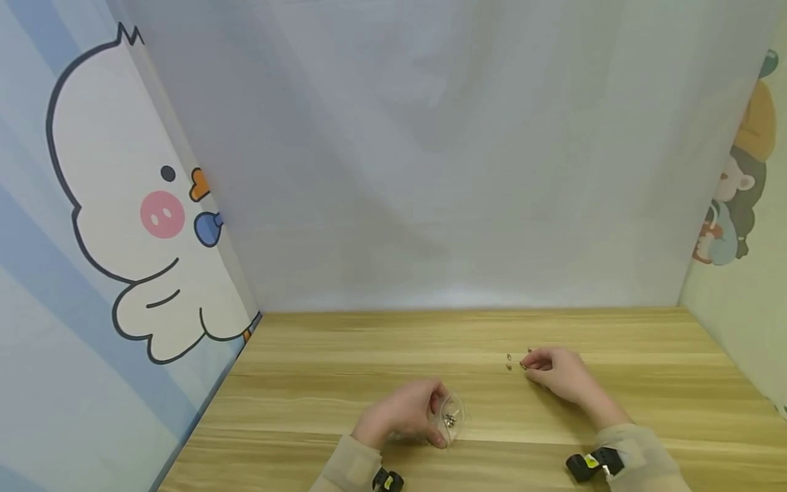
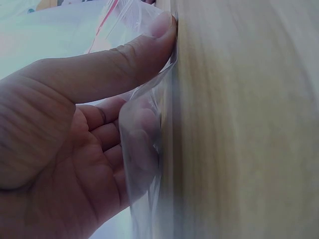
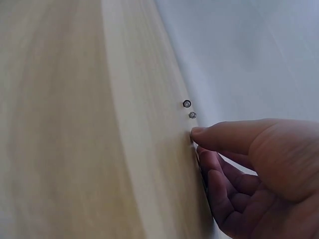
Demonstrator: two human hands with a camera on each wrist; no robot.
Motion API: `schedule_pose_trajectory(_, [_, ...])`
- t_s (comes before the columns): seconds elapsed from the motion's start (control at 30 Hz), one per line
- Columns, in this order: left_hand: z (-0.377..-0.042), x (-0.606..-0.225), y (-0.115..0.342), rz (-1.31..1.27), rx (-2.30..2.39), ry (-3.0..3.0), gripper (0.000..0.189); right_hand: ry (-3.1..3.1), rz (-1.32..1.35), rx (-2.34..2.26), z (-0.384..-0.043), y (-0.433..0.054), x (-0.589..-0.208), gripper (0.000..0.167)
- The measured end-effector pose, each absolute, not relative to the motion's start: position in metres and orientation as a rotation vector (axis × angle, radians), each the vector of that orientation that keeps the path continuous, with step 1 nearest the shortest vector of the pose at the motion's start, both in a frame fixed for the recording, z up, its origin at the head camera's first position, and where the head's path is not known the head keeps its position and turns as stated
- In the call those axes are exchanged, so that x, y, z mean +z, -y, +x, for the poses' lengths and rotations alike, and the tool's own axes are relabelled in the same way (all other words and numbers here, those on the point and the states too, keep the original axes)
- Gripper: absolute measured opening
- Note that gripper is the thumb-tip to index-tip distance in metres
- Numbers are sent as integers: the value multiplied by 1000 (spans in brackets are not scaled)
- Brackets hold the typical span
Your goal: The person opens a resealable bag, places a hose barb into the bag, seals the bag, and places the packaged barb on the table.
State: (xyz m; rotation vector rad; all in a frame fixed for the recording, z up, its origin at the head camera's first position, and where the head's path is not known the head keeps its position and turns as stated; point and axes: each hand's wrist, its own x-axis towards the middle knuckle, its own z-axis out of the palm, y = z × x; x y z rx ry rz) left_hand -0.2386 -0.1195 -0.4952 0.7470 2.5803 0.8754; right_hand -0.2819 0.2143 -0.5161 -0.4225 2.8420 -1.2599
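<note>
Bag (image 1: 456,410) — left hand (image 1: 412,412) grips | metal piece (image 1: 523,365) — right hand (image 1: 562,373) pinches

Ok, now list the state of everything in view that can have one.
Clear bag: held; whether it is sealed, cannot tell
Bagged metal pieces: inside, clustered together
Left hand: gripping the bag
Right hand: pinching a small metal piece
Loose metal pieces: on the table, apart
</note>
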Motion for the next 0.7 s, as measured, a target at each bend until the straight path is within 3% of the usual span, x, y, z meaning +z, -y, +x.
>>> schedule_pose_trajectory(0.7, [-239,-495,119,730,853,-2595,62,-2885,-481,-1168,-283,-213,-516,7])
